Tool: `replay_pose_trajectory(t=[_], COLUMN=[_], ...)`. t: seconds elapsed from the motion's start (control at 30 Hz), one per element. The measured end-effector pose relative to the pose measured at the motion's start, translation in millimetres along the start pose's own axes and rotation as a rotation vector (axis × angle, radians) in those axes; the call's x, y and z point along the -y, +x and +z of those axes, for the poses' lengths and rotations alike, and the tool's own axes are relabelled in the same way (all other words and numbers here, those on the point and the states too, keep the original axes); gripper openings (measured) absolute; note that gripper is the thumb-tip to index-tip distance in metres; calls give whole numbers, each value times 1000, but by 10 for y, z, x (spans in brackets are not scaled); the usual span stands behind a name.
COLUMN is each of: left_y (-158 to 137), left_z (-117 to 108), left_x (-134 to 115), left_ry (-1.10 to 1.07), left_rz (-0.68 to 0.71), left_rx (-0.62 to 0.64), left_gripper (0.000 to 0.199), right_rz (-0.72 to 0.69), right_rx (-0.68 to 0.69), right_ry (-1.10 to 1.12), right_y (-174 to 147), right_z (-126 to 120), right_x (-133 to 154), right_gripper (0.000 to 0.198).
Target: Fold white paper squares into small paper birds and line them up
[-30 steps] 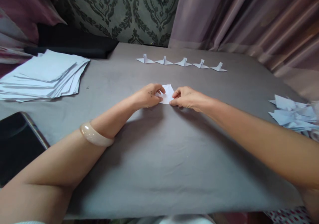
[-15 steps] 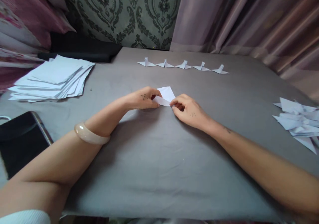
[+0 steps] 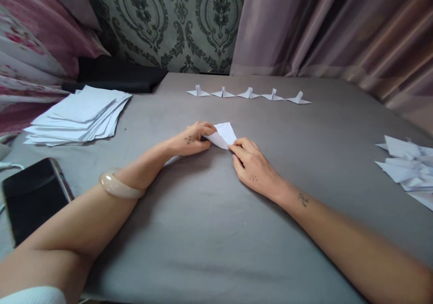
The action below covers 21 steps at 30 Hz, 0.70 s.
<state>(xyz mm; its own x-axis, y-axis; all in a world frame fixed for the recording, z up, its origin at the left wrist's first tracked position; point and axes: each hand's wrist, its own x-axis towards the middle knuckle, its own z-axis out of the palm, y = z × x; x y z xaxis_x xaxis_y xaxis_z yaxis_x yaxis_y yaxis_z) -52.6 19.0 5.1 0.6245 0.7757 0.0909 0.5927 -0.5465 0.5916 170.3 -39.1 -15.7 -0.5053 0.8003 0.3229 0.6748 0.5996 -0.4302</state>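
Observation:
Between my hands, over the middle of the grey cloth, is a small white sheet of paper [image 3: 226,134] with a flap folded up along its near side. My left hand [image 3: 194,138] pinches the paper's left end, thumb below and fingers above, partly covering it. The fingertips of my right hand [image 3: 252,162] press together on the near right corner of the paper. Farther back, several folded paper figures [image 3: 249,93] stand in a row, each with wing-like points and an upright middle.
A stack of white paper sheets [image 3: 79,114] lies at the left, with a folded black cloth [image 3: 118,76] behind it. A dark-screened tablet or phone [image 3: 37,198] rests beside my left forearm. More folded paper pieces [image 3: 411,164] are piled at the right edge. Curtains [image 3: 287,29] hang behind.
My right hand has turned, its back now more upward and its fingers flatter on the paper's corner. The paper's near flap stands more lifted. The view has tilted slightly up.

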Motion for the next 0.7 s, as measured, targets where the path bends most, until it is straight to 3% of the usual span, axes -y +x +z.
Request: replay_pose_trajectory(t=[0.23,0.4,0.47,0.53,0.63,0.7], left_y=[-3,21,13,-4,-24,-26], left_z=[146,218,236,248,259,265], left_x=[13,-54,-76,-100,-130,-136], left_ry=[293,387,407,422,421,399], left_rz=[64,35,18,16,63,83], left_rx=[-246,-440,-501,-498,-370,-295], left_gripper=[29,60,59,44,11,10], right_rz=[2,-5,-8,-5,-1,-4], right_rx=[29,44,38,32,22,13], right_ry=[-13,-8,6,23,45,57], right_y=[-6,-15,-13,-8,2,6], right_z=[-28,-13,-10,-13,-21,-24], right_x=[10,-11,-25,-36,-40,-35], right_gripper=[36,41,42,42,40,38])
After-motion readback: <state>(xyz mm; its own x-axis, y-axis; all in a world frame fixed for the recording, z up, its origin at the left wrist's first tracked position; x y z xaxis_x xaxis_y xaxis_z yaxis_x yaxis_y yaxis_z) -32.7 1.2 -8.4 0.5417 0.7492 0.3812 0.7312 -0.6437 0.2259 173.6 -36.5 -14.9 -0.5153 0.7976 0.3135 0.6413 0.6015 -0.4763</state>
